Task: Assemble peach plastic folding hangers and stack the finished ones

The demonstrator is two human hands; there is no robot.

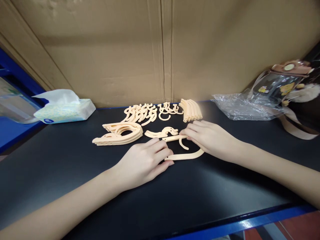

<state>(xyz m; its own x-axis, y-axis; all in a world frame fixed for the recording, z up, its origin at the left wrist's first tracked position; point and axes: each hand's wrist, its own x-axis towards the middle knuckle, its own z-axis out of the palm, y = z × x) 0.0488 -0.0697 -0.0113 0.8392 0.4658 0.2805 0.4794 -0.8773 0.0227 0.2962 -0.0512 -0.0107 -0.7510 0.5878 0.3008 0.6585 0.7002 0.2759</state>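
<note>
Fingers [161,154] of the left hand [143,160] are bent, and with the thumb they pinch the left end of a curved cream strip [186,156], just below the centre of the frame. Its other end goes to the edge of the right hand [212,136], whose fingers rest on a straighter strip [172,138] and on the upper part of a small hook [184,144]. The underside of these fingers is hidden from my place, so I cannot tell whether they grip firmly. Just behind these parts lies a folded piece [162,134] with small holes, and to the left of centre I see a stack of folded hangers [117,138]. Farther back on the black table [105,213], from left to right, lie bent pieces [150,117], loose hooks [164,119] and a bundle of strips [192,110]. A tissue pack [65,112] stands at the left, a plastic bag [242,108] and a bottle [275,85] at the right.
</note>
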